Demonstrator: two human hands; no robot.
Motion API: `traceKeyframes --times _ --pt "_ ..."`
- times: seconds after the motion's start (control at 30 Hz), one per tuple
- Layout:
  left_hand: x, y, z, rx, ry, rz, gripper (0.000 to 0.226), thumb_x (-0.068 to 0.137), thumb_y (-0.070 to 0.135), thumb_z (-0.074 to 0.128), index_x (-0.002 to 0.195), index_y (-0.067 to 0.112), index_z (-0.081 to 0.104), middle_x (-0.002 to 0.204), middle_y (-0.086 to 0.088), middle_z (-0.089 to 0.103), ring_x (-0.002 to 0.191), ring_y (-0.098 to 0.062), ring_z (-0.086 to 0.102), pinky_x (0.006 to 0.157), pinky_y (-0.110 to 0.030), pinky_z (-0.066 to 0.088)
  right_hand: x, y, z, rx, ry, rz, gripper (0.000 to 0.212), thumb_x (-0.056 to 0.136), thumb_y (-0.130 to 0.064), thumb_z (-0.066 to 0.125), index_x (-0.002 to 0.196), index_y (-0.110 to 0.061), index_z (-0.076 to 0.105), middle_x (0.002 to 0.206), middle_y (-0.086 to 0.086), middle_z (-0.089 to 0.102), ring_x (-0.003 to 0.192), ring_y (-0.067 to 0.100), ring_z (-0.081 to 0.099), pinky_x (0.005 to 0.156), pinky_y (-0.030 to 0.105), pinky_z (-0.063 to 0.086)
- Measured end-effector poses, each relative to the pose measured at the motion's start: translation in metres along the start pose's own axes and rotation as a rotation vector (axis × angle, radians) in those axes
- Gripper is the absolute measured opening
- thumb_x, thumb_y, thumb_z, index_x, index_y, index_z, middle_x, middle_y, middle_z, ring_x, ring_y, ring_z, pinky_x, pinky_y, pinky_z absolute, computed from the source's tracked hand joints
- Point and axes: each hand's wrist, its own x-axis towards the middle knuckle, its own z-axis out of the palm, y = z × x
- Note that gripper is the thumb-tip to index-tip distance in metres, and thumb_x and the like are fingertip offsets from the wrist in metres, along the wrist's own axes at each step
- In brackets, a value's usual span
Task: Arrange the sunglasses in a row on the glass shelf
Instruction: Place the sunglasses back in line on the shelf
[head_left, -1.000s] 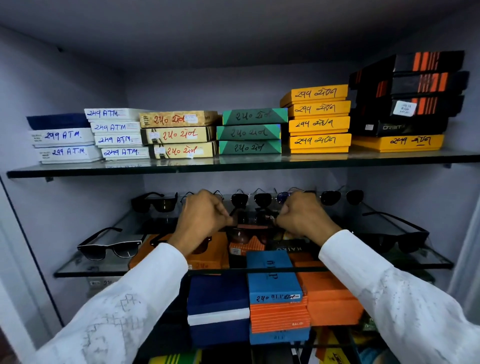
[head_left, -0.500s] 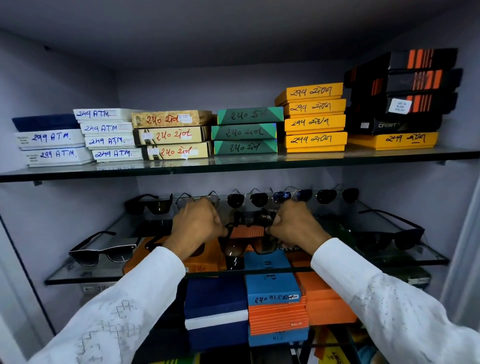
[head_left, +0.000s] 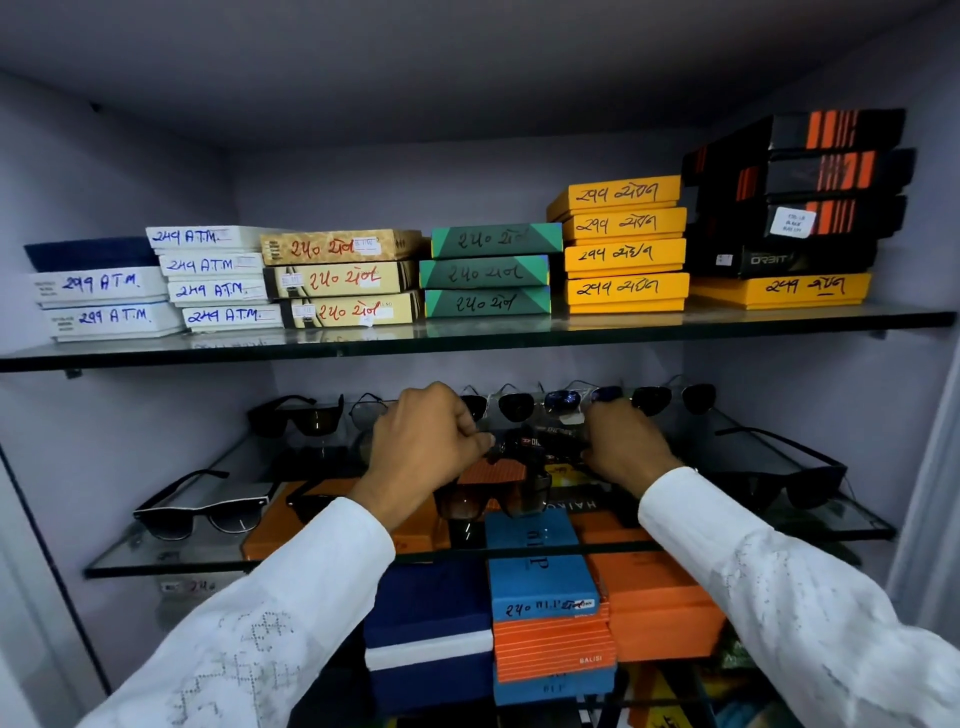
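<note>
On the glass shelf (head_left: 156, 558): both hands at centre, white sleeves. Left hand (head_left: 423, 441) curled nearly closed, fingertips pinching the left end of dark sunglasses (head_left: 530, 447). Right hand (head_left: 623, 447) curled over the right end; exact grip hidden. Held pair just above the glass, mid-shelf. Back row (head_left: 519, 405): several dark pairs along the wall. White-rimmed pair (head_left: 202, 512) front left; black pair (head_left: 789, 478) front right. Upper shelf (head_left: 467, 335): stacked boxes (head_left: 623, 244).
</note>
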Motion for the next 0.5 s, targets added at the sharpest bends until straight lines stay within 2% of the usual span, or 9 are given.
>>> traceKeyframes --times 0.1,0.2,0.27,0.3,0.37,0.43,0.5 --pt "0.0 0.009 0.005 -0.092 -0.005 0.057 0.017 0.082 0.037 0.079 0.09 0.023 0.08 0.084 0.004 0.077 0.085 -0.017 0.073 0.078 -0.039 0.062 -0.002 0.005 0.0 0.043 0.056 -0.037 0.027 0.089 -0.012 0.066 0.115 -0.004 0.07 0.112 0.021 0.07 0.102 0.037 0.069 0.084 0.04 0.06" --pt "0.004 0.018 0.014 -0.156 -0.002 0.144 0.032 0.089 0.029 0.074 0.119 0.018 0.074 0.107 -0.004 0.078 0.095 -0.021 0.074 0.088 -0.037 0.061 -0.006 0.015 -0.009 0.121 0.148 -0.128 0.023 0.092 -0.019 0.066 0.112 -0.012 0.076 0.107 0.018 0.073 0.098 0.035 0.071 0.087 0.041 0.06" --pt "0.008 0.026 0.021 -0.149 0.008 0.183 0.04 0.091 0.029 0.071 0.129 0.016 0.069 0.116 -0.008 0.076 0.098 -0.024 0.073 0.092 -0.036 0.059 -0.011 0.023 -0.018 0.225 0.189 -0.219 0.025 0.093 -0.021 0.067 0.117 -0.017 0.076 0.11 0.012 0.075 0.096 0.027 0.072 0.088 0.035 0.059" --pt "0.01 0.03 0.025 -0.156 0.014 0.193 0.039 0.092 0.029 0.071 0.129 0.015 0.069 0.117 -0.009 0.076 0.096 -0.024 0.072 0.093 -0.035 0.058 -0.013 0.028 -0.024 0.272 0.197 -0.264 0.026 0.094 -0.021 0.068 0.118 -0.017 0.076 0.11 0.009 0.077 0.093 0.02 0.072 0.086 0.029 0.057" --pt "0.013 0.037 0.03 -0.209 0.036 0.192 0.031 0.092 0.028 0.072 0.119 0.014 0.075 0.108 -0.007 0.078 0.081 -0.016 0.068 0.09 -0.033 0.059 -0.016 0.035 -0.034 0.357 0.204 -0.311 0.024 0.092 -0.021 0.071 0.116 -0.017 0.077 0.107 0.004 0.079 0.084 0.01 0.07 0.079 0.02 0.052" --pt "0.015 0.044 0.032 -0.253 0.043 0.197 0.021 0.088 0.03 0.076 0.101 0.014 0.081 0.093 -0.002 0.078 0.073 -0.01 0.067 0.081 -0.029 0.06 -0.019 0.045 -0.042 0.41 0.217 -0.3 0.023 0.09 -0.02 0.074 0.112 -0.016 0.079 0.107 0.002 0.08 0.088 0.01 0.071 0.08 0.019 0.052" --pt "0.017 0.051 0.033 -0.25 0.025 0.214 0.017 0.085 0.032 0.079 0.087 0.016 0.083 0.081 0.002 0.077 0.071 -0.009 0.069 0.071 -0.026 0.057 -0.02 0.055 -0.046 0.458 0.236 -0.251 0.023 0.086 -0.019 0.078 0.109 -0.014 0.081 0.106 0.002 0.08 0.089 0.007 0.071 0.075 0.007 0.048"
